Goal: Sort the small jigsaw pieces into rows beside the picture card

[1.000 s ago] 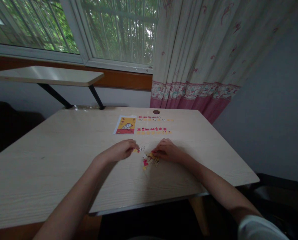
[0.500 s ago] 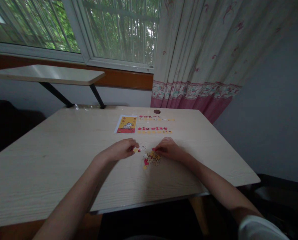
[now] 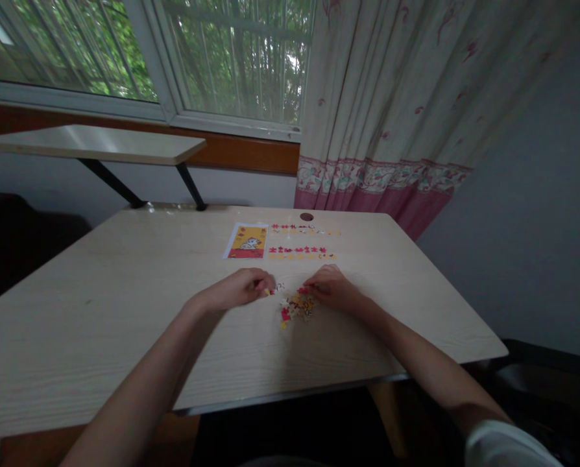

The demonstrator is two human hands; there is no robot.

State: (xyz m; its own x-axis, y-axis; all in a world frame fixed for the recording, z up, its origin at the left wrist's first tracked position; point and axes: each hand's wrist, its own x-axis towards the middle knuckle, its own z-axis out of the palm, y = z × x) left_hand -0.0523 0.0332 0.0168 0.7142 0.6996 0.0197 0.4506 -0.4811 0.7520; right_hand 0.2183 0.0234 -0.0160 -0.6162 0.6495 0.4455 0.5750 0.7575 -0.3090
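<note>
My left hand [image 3: 251,287] is closed, its fingertips pinched at a small yellow and red puzzle piece [image 3: 269,292] low over the table. Just right of those fingers lies a white puzzle piece [image 3: 280,286] with dark marks. My right hand [image 3: 335,288] reaches in from the other side, thumb and finger closed on a red puzzle piece [image 3: 302,290] at the upper edge of the heap. Between and slightly below both hands is the heap of loose puzzle pieces [image 3: 297,307], mixed yellow, white and red. My right fingers partly cover its upper right edge.
A picture sheet [image 3: 248,242] with a white animal lies beyond my hands. Right of it run rows of red puzzle pieces [image 3: 297,250] and yellow puzzle pieces [image 3: 302,257], with more rows behind. A raised shelf [image 3: 95,144] overhangs the table's [image 3: 124,311] back left.
My left fingers have moved slightly right and closed over the yellow and red pieces, covering more of them. My right hand stays nearly in place at the heap with the red puzzle piece.
</note>
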